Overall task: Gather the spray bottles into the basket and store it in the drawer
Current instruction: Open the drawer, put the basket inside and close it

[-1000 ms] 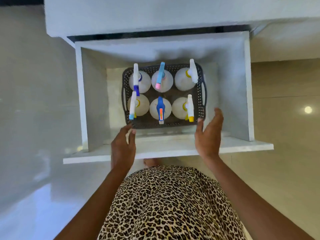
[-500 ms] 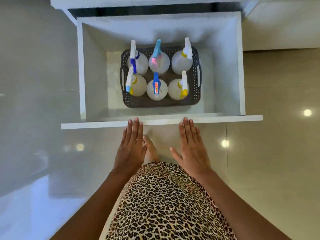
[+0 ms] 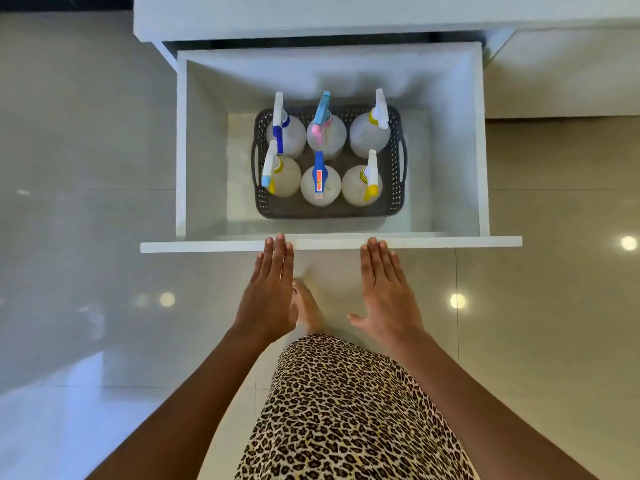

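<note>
A dark perforated basket [image 3: 394, 188] sits on the floor of the open white drawer [image 3: 483, 150]. Several white spray bottles [image 3: 320, 183] with coloured triggers stand upright inside it in two rows. My left hand [image 3: 270, 296] is flat with fingers together, its fingertips at the drawer's front panel [image 3: 207, 244]. My right hand [image 3: 388, 292] is flat too, thumb spread, with its fingertips touching the same front edge. Neither hand holds anything.
The white cabinet top [image 3: 311, 15] overhangs the back of the drawer. Glossy beige floor tiles [image 3: 554, 306] lie all around. My bare foot [image 3: 308, 306] stands between my hands, under the leopard-print garment [image 3: 346, 410].
My hands left the basket, drew back out of the drawer and now lie flat against its front panel. Little differs from half a second ago.
</note>
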Demonstrator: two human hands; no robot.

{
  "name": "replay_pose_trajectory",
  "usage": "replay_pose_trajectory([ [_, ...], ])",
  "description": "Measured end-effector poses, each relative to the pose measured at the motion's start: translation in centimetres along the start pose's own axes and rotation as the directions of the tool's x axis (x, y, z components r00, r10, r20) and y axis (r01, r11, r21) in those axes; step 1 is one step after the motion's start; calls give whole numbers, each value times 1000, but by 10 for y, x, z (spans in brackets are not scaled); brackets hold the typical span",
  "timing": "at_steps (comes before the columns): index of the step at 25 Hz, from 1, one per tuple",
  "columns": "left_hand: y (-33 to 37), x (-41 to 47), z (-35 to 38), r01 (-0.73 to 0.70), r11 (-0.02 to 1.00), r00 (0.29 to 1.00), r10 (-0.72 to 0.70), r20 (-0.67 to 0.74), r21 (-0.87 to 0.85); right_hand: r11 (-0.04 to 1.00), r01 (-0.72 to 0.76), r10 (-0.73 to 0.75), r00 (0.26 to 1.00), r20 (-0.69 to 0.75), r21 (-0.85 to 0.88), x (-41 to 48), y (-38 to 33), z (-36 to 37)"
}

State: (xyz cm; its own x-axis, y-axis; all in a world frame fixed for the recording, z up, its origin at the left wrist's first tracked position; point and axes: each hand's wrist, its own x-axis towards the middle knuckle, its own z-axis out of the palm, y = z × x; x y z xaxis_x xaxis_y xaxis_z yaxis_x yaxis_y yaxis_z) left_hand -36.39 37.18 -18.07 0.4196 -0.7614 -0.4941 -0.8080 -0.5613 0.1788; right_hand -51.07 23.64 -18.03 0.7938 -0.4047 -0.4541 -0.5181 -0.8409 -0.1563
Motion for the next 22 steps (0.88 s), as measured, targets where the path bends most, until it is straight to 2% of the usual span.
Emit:
replay_pose_trajectory([
  [22, -28, 132, -96, -28, 999, 999, 26, 34, 43, 999, -39, 39, 999, -16, 21, 132, 29, -86],
])
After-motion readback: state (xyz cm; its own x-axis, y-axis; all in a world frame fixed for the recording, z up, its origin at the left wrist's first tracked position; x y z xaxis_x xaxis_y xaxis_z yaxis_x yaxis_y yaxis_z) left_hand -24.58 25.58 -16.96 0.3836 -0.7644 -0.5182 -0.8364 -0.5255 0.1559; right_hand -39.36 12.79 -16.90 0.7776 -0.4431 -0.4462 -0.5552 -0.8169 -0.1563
